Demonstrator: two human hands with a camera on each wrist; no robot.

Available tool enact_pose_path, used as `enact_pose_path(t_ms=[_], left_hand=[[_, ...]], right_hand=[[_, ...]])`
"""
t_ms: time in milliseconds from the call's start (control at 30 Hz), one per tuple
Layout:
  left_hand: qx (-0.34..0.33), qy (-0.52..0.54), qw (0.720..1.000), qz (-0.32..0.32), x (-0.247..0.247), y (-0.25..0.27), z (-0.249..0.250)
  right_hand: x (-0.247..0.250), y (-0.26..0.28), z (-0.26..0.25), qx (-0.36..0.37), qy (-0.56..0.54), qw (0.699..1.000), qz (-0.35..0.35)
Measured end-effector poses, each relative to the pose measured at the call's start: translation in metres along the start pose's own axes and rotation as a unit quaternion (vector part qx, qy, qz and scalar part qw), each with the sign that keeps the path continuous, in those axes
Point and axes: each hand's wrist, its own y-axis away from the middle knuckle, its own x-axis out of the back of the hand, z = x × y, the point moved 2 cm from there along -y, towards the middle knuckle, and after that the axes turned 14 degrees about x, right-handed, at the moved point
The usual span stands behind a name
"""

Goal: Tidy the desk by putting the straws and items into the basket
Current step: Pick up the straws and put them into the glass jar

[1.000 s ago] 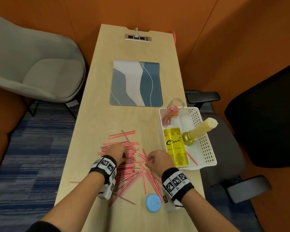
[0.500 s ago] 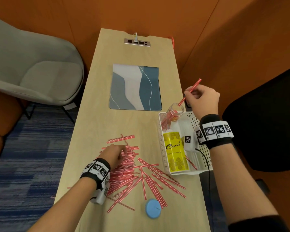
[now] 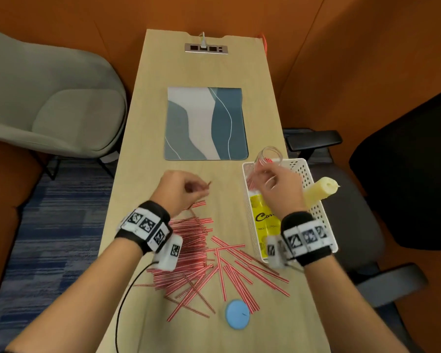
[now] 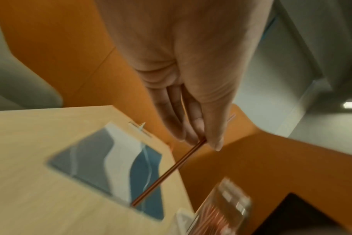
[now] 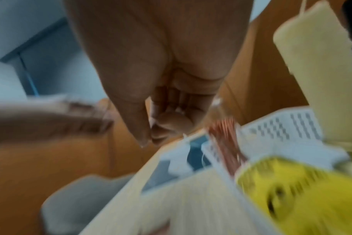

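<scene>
Left hand [image 4: 191, 76] has a pinch grip on one red-and-white straw [image 4: 169, 171], thumb against the fingertips [image 4: 193, 127], and the straw sticks out past them toward the far right. From the head view that hand [image 3: 181, 189] is lifted above the far end of the straw pile [image 3: 204, 253], which is spread loose over the near half of the bench [image 3: 143, 200], roughly mid-width.

Right hand [image 3: 278, 189] is up over the far end of the white basket [image 3: 316, 207], which sits at the bench's right edge. Its fingers are curled loosely, and the wrist view [image 5: 165, 120] is blurry, but I can't see anything in its grip. Just beyond it there's a clear jar [image 3: 269, 155] leaning in the basket's far corner with a bunch of straws already inside.

Also in the basket: a yellow box [image 3: 261, 215] lying along the left wall, and a pale candle [image 3: 321, 191] tilted so its tip hangs out over the right rim.

A blue round lid [image 3: 237, 314] sits near the bench's near edge, right by the closest straws. A grey-blue mat [image 3: 205, 123] lies mid-bench beyond the pile, and a power strip [image 3: 205, 48] is set in at the far edge.
</scene>
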Motion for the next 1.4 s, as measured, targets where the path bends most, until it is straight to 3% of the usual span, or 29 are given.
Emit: enact_pose_path(t_ms=[67, 167, 233, 300, 500, 700, 867, 967, 1100, 1200, 1267, 1400], left_hand=[[-0.036, 0.050, 0.997, 0.035, 0.014, -0.016, 0.035], [-0.100, 0.107, 0.987, 0.065, 0.027, -0.036, 0.084], [-0.134, 0.133, 0.980, 0.063, 0.029, -0.047, 0.112], [-0.160, 0.147, 0.975, 0.054, 0.026, -0.056, 0.134], [-0.177, 0.145, 0.973, 0.011, -0.011, -0.082, 0.166], [-0.154, 0.102, 0.983, -0.024, -0.047, -0.099, 0.157], [-0.121, 0.081, 0.988, -0.048, -0.055, -0.103, 0.130], [-0.097, 0.090, 0.991, -0.016, -0.053, -0.096, 0.106], [-0.004, 0.048, 0.999, 0.008, -0.046, -0.078, 0.048], [0.081, -0.056, 0.994, -0.047, -0.048, -0.053, -0.009], [0.131, -0.114, 0.979, -0.104, -0.054, -0.031, -0.041], [0.179, -0.205, 0.948, -0.162, -0.068, 0.007, -0.081]], right_hand=[[-0.039, 0.040, -0.001, -0.007, -0.021, 0.992, -0.125], [-0.092, 0.100, 0.006, -0.060, 0.004, 0.955, -0.290], [-0.115, 0.128, 0.015, -0.074, 0.050, 0.932, -0.352], [-0.128, 0.144, 0.022, -0.075, 0.072, 0.925, -0.366], [-0.131, 0.146, 0.031, -0.080, 0.057, 0.937, -0.334], [-0.124, 0.141, 0.038, -0.114, 0.041, 0.948, -0.294], [-0.124, 0.143, 0.034, -0.126, 0.038, 0.947, -0.292], [-0.122, 0.141, 0.029, -0.105, 0.061, 0.938, -0.326], [-0.111, 0.136, 0.013, -0.075, 0.033, 0.942, -0.327], [-0.088, 0.120, 0.000, -0.077, -0.045, 0.962, -0.260], [-0.062, 0.098, -0.008, -0.062, -0.066, 0.980, -0.180], [0.001, 0.036, -0.029, -0.027, -0.088, 0.995, -0.027]])
